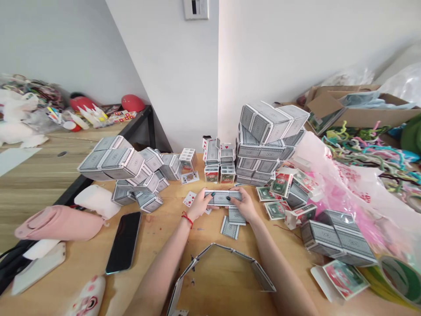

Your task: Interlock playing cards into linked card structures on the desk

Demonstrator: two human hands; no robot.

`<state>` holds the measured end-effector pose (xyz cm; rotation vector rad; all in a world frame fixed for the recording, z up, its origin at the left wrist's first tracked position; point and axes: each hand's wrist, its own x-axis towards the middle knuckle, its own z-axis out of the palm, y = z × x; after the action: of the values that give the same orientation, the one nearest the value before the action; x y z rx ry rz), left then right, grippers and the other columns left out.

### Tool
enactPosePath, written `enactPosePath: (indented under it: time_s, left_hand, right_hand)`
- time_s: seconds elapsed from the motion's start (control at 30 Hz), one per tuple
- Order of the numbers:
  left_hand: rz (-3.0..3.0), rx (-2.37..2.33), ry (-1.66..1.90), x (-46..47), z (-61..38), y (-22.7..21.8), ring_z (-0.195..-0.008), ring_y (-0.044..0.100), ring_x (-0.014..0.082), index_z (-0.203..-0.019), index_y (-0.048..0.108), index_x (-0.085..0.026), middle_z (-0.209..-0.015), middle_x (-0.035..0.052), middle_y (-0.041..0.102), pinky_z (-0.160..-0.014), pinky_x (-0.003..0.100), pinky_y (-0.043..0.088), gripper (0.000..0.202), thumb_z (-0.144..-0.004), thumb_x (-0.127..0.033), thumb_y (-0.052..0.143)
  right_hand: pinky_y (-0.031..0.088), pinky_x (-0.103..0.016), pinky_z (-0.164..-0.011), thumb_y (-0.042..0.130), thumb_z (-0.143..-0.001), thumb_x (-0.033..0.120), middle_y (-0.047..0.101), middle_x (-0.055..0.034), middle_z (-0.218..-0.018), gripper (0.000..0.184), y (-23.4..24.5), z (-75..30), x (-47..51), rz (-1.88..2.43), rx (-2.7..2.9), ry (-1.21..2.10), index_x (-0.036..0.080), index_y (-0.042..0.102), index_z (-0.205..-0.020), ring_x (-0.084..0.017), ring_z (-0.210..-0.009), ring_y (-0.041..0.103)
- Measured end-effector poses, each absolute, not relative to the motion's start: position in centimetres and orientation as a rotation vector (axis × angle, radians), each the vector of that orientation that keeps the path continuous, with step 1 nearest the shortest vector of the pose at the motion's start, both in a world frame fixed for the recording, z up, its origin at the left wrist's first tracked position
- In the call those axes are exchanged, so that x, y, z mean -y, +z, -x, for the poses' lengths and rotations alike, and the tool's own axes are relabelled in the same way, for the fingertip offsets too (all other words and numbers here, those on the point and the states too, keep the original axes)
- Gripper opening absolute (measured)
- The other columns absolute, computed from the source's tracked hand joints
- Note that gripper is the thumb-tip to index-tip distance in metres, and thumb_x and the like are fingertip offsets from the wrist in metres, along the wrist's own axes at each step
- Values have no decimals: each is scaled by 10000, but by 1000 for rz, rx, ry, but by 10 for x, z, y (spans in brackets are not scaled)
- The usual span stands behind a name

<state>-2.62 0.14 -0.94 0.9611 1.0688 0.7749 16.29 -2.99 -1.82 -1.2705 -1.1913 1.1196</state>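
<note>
My left hand (199, 204) and my right hand (246, 205) grip the two ends of a strip of grey-backed playing cards (221, 198), held level above the table. Thumbs lie on top; the other fingers are mostly hidden underneath. Below my right hand, loose cards (229, 228) rest face down, and a red-suited card (190, 199) lies face up beside my left hand. Between my forearms, a bent chain of joined cards (261, 274) stands on edge in an arch. Behind my hands are two card boxes (211, 174) with cards on top.
Stacked card-covered blocks rise at the right (259, 140) and left (115, 160). Opened card boxes (276, 210) lie to the right, near more blocks (338, 237) and yellow-green tape (399, 281). A phone (124, 241) and a pink case (62, 223) lie left.
</note>
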Motion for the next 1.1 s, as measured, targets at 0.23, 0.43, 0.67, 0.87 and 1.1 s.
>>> enactPosePath:
  time_s: [0.23, 0.43, 0.67, 0.87, 1.1]
  left_hand:
    - [-967, -1004, 782, 1, 19, -7, -814, 623, 168, -928, 423, -189, -971, 45, 583, -626, 318, 566, 282, -754, -353, 571]
    - [-954, -982, 795, 1, 14, -8, -805, 620, 154, -834, 372, -206, -955, 23, 567, -608, 291, 562, 253, -757, -357, 559]
    - [-970, -1000, 809, 3, 7, -7, -740, 627, 138, -825, 338, -206, -899, 11, 577, -573, 272, 552, 266, -769, -381, 531]
    - [-1043, -1077, 814, 3, 2, -7, -595, 620, 130, -828, 326, -217, -835, -1, 562, -476, 258, 525, 246, -782, -378, 506]
    - [-1193, -1125, 772, 2, 0, -7, -445, 580, 144, -807, 303, -228, -644, -28, 569, -376, 259, 460, 218, -812, -385, 455]
  right_hand:
    - [426, -324, -765, 612, -677, 333, 574, -38, -917, 283, -18, -163, 29, 1302, 1259, 1019, 197, 556, -918, -188, -814, 530]
    - [419, -320, -775, 606, -686, 323, 583, -39, -934, 275, -16, -163, 29, 1290, 1272, 1020, 200, 552, -926, -191, -837, 535]
    - [422, -332, -777, 611, -680, 330, 589, -42, -919, 271, -15, -162, 28, 1304, 1260, 1007, 204, 556, -913, -201, -855, 539]
    - [435, -321, -742, 618, -674, 337, 583, -37, -899, 275, -15, -163, 29, 1306, 1239, 1002, 208, 554, -908, -187, -793, 541]
    - [473, -301, -613, 640, -644, 378, 576, -31, -879, 325, -12, -162, 31, 1255, 1131, 1146, 227, 521, -907, -169, -672, 544]
